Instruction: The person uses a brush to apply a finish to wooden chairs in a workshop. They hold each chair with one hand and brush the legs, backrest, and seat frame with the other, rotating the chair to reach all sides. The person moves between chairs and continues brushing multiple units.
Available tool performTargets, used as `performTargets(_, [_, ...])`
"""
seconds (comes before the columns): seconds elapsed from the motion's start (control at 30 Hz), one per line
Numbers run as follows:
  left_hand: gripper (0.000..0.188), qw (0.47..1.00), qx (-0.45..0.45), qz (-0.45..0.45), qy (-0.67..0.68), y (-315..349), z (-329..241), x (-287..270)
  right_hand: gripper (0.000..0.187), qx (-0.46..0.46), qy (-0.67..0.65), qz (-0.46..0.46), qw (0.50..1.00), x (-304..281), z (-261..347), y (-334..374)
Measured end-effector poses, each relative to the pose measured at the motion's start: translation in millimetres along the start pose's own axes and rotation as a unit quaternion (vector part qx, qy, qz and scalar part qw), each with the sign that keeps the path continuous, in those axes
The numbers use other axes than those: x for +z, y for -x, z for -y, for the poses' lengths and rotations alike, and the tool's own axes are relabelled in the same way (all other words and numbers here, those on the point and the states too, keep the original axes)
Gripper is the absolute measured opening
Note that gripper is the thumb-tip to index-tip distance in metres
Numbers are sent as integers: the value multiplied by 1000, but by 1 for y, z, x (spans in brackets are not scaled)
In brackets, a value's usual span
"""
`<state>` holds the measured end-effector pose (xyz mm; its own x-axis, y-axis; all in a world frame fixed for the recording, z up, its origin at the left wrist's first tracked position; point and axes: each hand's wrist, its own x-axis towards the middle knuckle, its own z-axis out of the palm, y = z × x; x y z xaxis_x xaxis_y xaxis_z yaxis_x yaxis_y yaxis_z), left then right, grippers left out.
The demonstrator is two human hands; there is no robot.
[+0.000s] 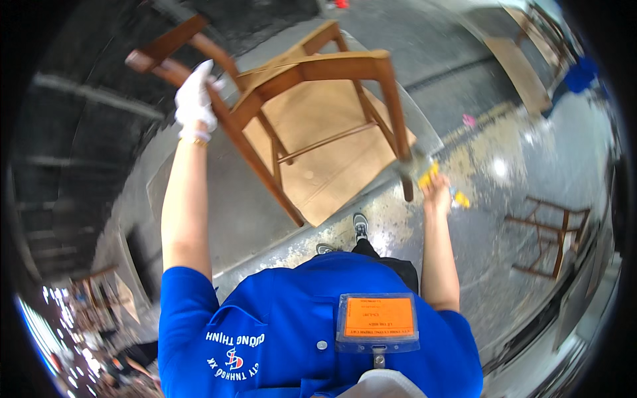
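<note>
A brown wooden chair frame (345,68), with no seat panel visible, lies tipped over on a brown cardboard sheet (332,179). The sheet covers part of a grey work table (249,222). My left hand (194,103), in a white glove, is closed around a wooden member at the chair's far left end. Bare and to the right of the chair, my right hand (436,194) grips a yellow-handled tool (428,174). That tool's greyish end is smeared by motion beside the chair's near right leg; its exact kind cannot be made out.
Another wooden frame (551,237) stands on the worn floor at right. Farther right, a person in blue (581,74) is near a brown board (517,73). More wooden frames (93,295) are at lower left. My shoes (360,226) show by the table's near edge.
</note>
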<state>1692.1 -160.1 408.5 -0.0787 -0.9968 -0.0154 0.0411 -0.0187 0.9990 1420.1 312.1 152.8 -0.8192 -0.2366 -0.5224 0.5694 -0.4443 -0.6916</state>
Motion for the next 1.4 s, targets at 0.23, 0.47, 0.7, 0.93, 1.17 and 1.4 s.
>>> performTargets(0.23, [26,990,105,62,70,-26,-42,-4,23,-296,57,139,943,111,5,21])
performTargets(0.47, [13,722,502,28,-475,5,-58,-14,24,-494,272,270,781,241,-4,110])
performTargets(0.7, [30,993,1,1,120,26,-80,5,14,-620,276,398,617,288,-125,95])
performTargets(0.93, [31,993,39,11,114,-13,-47,30,21,-423,241,574,659,289,-130,87])
performTargets(1.17, [25,995,55,13,85,11,-65,21,19,-448,229,609,613,311,-127,89])
performTargets(1.4, [29,986,57,154,-3,12,-82,-13,14,-480,210,576,628,372,-18,147])
